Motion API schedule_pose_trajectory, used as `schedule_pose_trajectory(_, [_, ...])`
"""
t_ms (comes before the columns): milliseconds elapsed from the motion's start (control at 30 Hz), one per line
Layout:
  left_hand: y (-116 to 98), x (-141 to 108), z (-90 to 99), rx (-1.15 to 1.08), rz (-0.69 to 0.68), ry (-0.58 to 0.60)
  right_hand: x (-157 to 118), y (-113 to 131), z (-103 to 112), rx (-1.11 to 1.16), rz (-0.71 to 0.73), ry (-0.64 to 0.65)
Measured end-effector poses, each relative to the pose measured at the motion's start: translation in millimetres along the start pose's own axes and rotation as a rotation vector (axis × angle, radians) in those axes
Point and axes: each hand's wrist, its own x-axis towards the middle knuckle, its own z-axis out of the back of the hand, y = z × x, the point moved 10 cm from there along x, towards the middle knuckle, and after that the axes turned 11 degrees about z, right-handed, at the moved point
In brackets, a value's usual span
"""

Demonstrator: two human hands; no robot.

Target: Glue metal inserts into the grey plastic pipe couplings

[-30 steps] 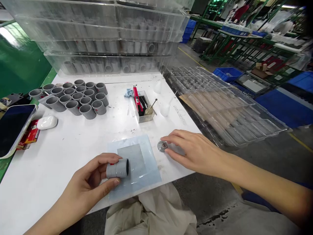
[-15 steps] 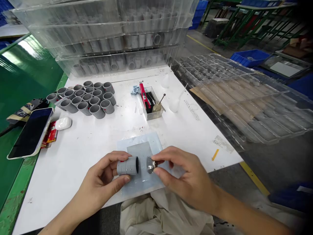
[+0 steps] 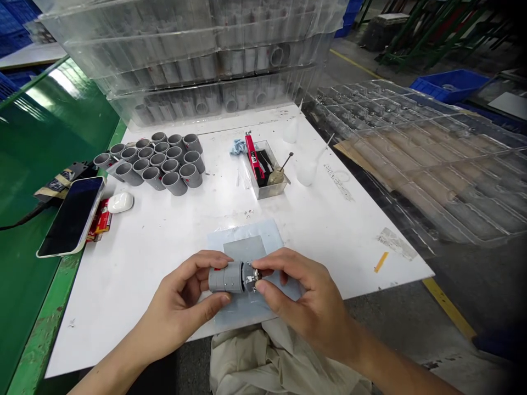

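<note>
My left hand [image 3: 191, 291] is closed around a short grey cylinder [image 3: 225, 277] lying on its side, its mouth turned right. Between thumb and fingertips, my right hand [image 3: 294, 285] pinches a small round grey end piece with metal parts [image 3: 249, 277]. That piece sits right at the cylinder's mouth; whether its edge has entered cannot be made out. Both are held above a light blue sheet [image 3: 226, 315] with a grey square pad [image 3: 246, 247] on it. A red mark shows on the cylinder near my left fingers.
Several grey cylinders [image 3: 167, 164] stand upright at the left. A clear box [image 3: 269, 190] holds a red tool [image 3: 255, 159]; a squeeze bottle [image 3: 307, 173] stands beside it. A phone [image 3: 72, 216] lies at the left edge. Clear trays [image 3: 197, 104] are stacked behind; more trays [image 3: 432, 164] lie right.
The gap has closed: my right hand has brought the end piece up to the cylinder's mouth. The view has shifted slightly, so the table sits further right.
</note>
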Motion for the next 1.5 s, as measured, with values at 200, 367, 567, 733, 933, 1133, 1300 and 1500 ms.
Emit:
schedule_pose_trajectory(200, [-1.1,-0.8,0.6,0.005,-0.017,0.002,0.2,0.3,-1.4,0.012,0.011,0.004])
schedule_pose_trajectory(367, [-1.5,-0.4,-0.1,0.014,-0.018,0.008,0.2,1.3,0.3,0.014,0.022,0.005])
schedule_pose_trajectory(567, [-1.6,-0.8,0.6,0.016,-0.03,-0.001,0.0,2.2,-2.3,0.029,0.037,0.019])
schedule_pose_trajectory(733, [-2.2,0.7,1.7,-0.006,-0.029,0.009,2.3,2.0,-4.7,0.066,0.019,0.057])
schedule_pose_trajectory(933, [0.9,-0.7,4.4,-0.02,-0.015,-0.036,-1.2,-9.3,-3.4,0.033,-0.108,0.028])
schedule_pose_trajectory(1133, [-22.1,-9.7,8.4,0.256,-0.157,-0.147,-7.9,-0.2,-1.8,0.013,-0.127,0.014])
schedule_pose_trajectory(1300, [-51.9,-10.5,-1.3,0.655,-0.341,-0.164,-30.6,-26.5,-27.9,0.344,-0.579,0.239])
schedule_pose_trajectory(1500, [-61.0,1.2,-17.6,0.865,-0.379,-0.209,-33.6,-34.3,-44.0,0.463,-0.698,0.353])
